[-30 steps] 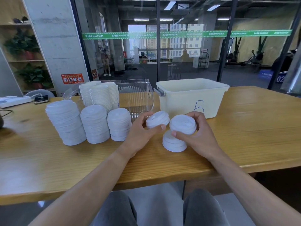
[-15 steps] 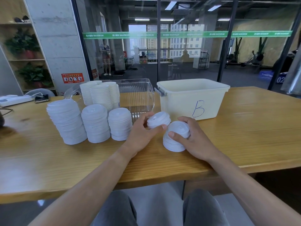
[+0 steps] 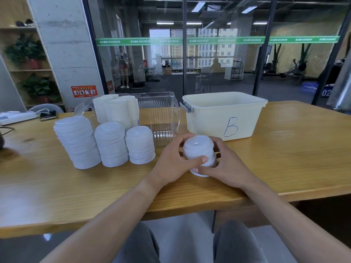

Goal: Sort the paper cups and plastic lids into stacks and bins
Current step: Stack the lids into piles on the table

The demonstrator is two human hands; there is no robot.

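Observation:
A short stack of white plastic lids [image 3: 199, 151] stands on the wooden table [image 3: 284, 158] in front of the cream bin marked B [image 3: 224, 114]. My left hand [image 3: 174, 160] grips the stack from the left, thumb across its front. My right hand [image 3: 226, 166] holds it from the right and below. Three taller lid stacks [image 3: 76, 143] [image 3: 111, 144] [image 3: 140, 145] stand in a row to the left. Behind them, stacked white paper cups [image 3: 115, 109] sit beside the clear ribbed bin [image 3: 163, 118].
A power strip [image 3: 17, 117] and a phone [image 3: 48, 114] lie at the table's far left. A glass wall rises behind the table. My knees [image 3: 190, 243] show under the near edge.
My right hand set its lids down on the small stack. My left hand brought its lids onto the same stack, and both hands now close around it.

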